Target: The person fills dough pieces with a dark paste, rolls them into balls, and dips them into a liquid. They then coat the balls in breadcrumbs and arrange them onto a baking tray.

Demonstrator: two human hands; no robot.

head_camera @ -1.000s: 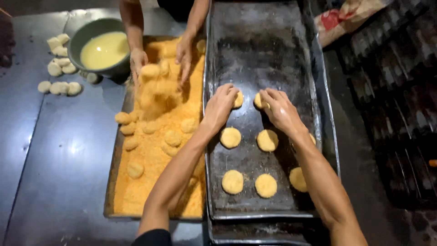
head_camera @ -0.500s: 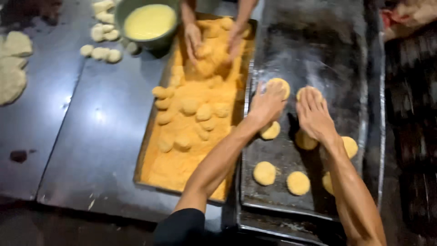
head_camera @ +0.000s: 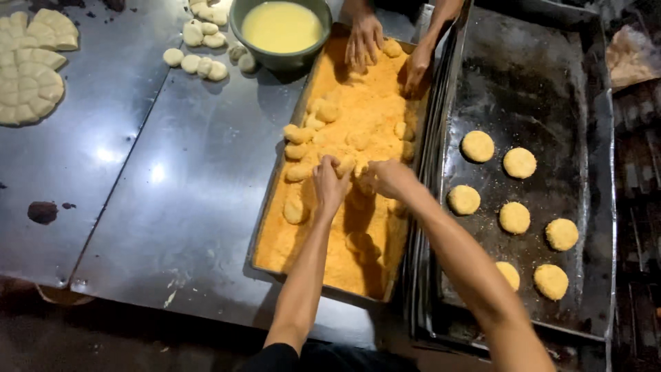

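My left hand [head_camera: 329, 182] and my right hand [head_camera: 387, 178] are side by side in the middle of a long tray [head_camera: 270, 207] filled with orange breadcrumbs. The left fingers curl around a crumb-coated dough piece [head_camera: 343, 165]. My right hand's fingers are closed over another coated piece [head_camera: 363, 184] in the crumbs. Several more coated pieces [head_camera: 300, 134] lie along the tray's left side. To the right, a dark baking tray [head_camera: 523, 83] holds several round breaded patties [head_camera: 478, 146] in rows.
Another person's hands [head_camera: 363, 40] press into the crumbs at the far end. A green bowl of yellow batter [head_camera: 281, 27] stands beyond the crumb tray. Plain dough rounds [head_camera: 200, 63] and a cut dough sheet [head_camera: 31, 76] lie on the steel table.
Both my hands have left the dark baking tray and moved left into the crumb tray, where they now close on coated pieces. The view has shifted left.
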